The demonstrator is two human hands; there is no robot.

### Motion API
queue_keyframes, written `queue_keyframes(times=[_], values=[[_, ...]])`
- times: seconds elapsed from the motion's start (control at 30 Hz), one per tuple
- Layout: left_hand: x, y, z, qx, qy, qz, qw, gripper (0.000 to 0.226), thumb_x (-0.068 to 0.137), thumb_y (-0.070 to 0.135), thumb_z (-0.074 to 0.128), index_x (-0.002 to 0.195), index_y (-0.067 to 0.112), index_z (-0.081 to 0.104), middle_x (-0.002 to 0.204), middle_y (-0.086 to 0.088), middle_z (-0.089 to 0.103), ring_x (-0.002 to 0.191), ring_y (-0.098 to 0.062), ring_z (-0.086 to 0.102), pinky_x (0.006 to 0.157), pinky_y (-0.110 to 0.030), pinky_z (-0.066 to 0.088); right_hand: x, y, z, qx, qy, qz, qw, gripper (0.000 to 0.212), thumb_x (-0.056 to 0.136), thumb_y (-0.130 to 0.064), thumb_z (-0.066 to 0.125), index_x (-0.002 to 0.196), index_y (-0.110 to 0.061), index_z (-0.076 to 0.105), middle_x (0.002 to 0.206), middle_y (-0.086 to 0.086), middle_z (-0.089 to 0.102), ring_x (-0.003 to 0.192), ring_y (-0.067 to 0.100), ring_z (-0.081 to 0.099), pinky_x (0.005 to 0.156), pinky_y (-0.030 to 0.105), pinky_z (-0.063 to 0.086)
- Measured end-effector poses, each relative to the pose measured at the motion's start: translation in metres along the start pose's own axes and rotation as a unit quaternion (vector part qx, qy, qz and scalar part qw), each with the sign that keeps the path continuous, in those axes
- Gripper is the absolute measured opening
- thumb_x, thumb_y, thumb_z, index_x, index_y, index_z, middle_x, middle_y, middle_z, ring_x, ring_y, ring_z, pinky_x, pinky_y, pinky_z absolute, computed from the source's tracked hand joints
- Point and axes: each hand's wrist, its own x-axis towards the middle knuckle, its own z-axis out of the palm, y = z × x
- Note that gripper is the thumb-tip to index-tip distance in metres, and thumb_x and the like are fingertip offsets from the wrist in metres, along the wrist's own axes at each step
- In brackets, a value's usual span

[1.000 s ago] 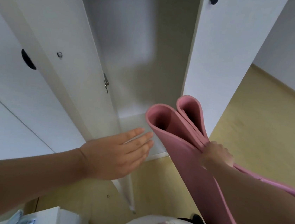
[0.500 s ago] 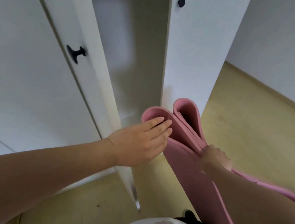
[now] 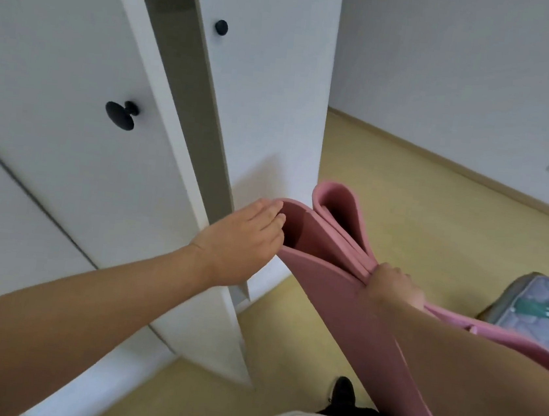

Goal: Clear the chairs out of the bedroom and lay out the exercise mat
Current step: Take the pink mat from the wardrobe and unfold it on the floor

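A pink exercise mat [image 3: 333,283], folded into loose loops, hangs in front of me at the centre right. My right hand [image 3: 390,286] grips the bunched layers of the mat from the right. My left hand [image 3: 245,238] reaches across with straight fingers that touch the left loop of the mat, next to the white wardrobe door [image 3: 67,150]. No chairs are in view.
The white wardrobe's left door with a black knob [image 3: 121,114] stands nearly closed against the right door [image 3: 263,86], leaving a narrow dark gap. A mattress corner [image 3: 545,307] lies at the right edge. Yellow wooden floor [image 3: 421,197] stretches to the white wall.
The left wardrobe door has swung from wide open to nearly closed, pushed by my left hand, which now touches the mat. My view has turned right, and the mattress has come into sight.
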Motion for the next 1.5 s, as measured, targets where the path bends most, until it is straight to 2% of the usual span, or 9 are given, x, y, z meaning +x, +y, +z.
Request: queue_keyframes(times=[0.33,0.67,0.9,1.0,1.17,1.23,1.33,1.4,1.5], values=[[0.051,-0.032,0.034,-0.012,-0.028,-0.004,1.000,0.045,0.090,0.009,0.037,0.131,0.001,0.056,0.137,-0.022,0.054,0.136,-0.041,0.039,0.118,-0.050,0.024,0.017,0.023,-0.001,0.013,-0.016,0.046,0.999,0.030,0.081,-0.024,0.060,0.110,-0.017,0.059,0.104,0.004,0.065,0.095,0.026,0.062,0.080,0.038,0.055],[0.105,-0.082,0.088,-0.012,-0.093,-0.028,0.995,0.044,0.088,0.010,0.037,0.126,0.006,0.059,0.132,-0.015,0.057,0.135,-0.036,0.039,0.119,-0.045,0.021,0.070,0.032,-0.016,0.037,-0.011,0.072,0.997,0.031,0.081,-0.022,0.057,0.112,-0.018,0.060,0.108,0.005,0.065,0.100,0.027,0.062,0.078,0.036,0.051],[0.126,-0.124,0.132,-0.042,-0.133,-0.057,0.989,0.029,0.085,0.011,0.046,0.104,0.009,0.068,0.108,-0.012,0.066,0.126,-0.036,0.048,0.113,-0.043,0.031,0.121,0.033,-0.029,0.050,-0.006,0.092,0.994,0.031,0.083,-0.027,0.060,0.112,-0.017,0.060,0.106,0.005,0.064,0.099,0.027,0.061,0.070,0.034,0.044],[0.139,-0.142,0.153,-0.046,-0.150,-0.068,0.985,0.031,0.085,0.015,0.050,0.107,0.007,0.070,0.114,-0.013,0.067,0.129,-0.036,0.047,0.113,-0.044,0.030,0.151,0.035,-0.034,0.058,-0.013,0.098,0.993,0.028,0.084,-0.026,0.061,0.111,-0.018,0.061,0.103,0.004,0.064,0.096,0.027,0.061,0.069,0.034,0.044],[0.153,-0.165,0.184,-0.005,-0.180,-0.089,0.980,0.051,0.099,0.030,0.034,0.144,0.009,0.045,0.157,-0.012,0.033,0.149,-0.032,0.017,0.122,-0.044,0.010,0.196,0.040,-0.040,0.055,-0.019,0.109,0.992,0.025,0.088,-0.028,0.061,0.111,-0.018,0.059,0.095,0.003,0.059,0.085,0.025,0.053,0.068,0.034,0.044],[0.158,-0.175,0.195,0.006,-0.194,-0.099,0.976,0.054,0.099,0.033,0.031,0.147,0.009,0.040,0.161,-0.012,0.026,0.151,-0.033,0.011,0.122,-0.045,0.000,0.216,0.041,-0.041,0.057,-0.023,0.105,0.993,0.024,0.088,-0.028,0.060,0.110,-0.017,0.058,0.092,0.002,0.057,0.082,0.024,0.053,0.068,0.034,0.046],[0.165,-0.189,0.212,-0.005,-0.187,-0.123,0.974,0.053,0.095,0.031,0.042,0.139,0.005,0.052,0.156,-0.017,0.035,0.149,-0.036,0.017,0.116,-0.041,-0.016,0.245,0.040,-0.043,0.058,-0.032,0.092,0.994,0.025,0.086,-0.027,0.060,0.108,-0.017,0.058,0.094,0.002,0.060,0.085,0.024,0.056,0.073,0.037,0.052],[0.168,-0.199,0.223,-0.006,-0.194,-0.133,0.972,0.053,0.093,0.031,0.047,0.138,0.002,0.055,0.154,-0.019,0.038,0.151,-0.038,0.004,0.117,-0.043,-0.010,0.260,0.035,-0.047,0.055,-0.036,0.080,0.995,0.024,0.086,-0.027,0.060,0.108,-0.017,0.056,0.093,0.003,0.058,0.084,0.025,0.053,0.072,0.037,0.050],[0.170,-0.210,0.238,-0.008,-0.168,-0.126,0.978,0.055,0.093,0.030,0.039,0.136,-0.001,0.054,0.153,-0.021,0.039,0.143,-0.027,-0.021,0.121,-0.046,0.000,0.274,0.023,-0.051,0.053,-0.038,0.074,0.995,0.032,0.085,-0.032,0.066,0.110,-0.015,0.056,0.094,0.003,0.058,0.086,0.025,0.056,0.070,0.036,0.047]])
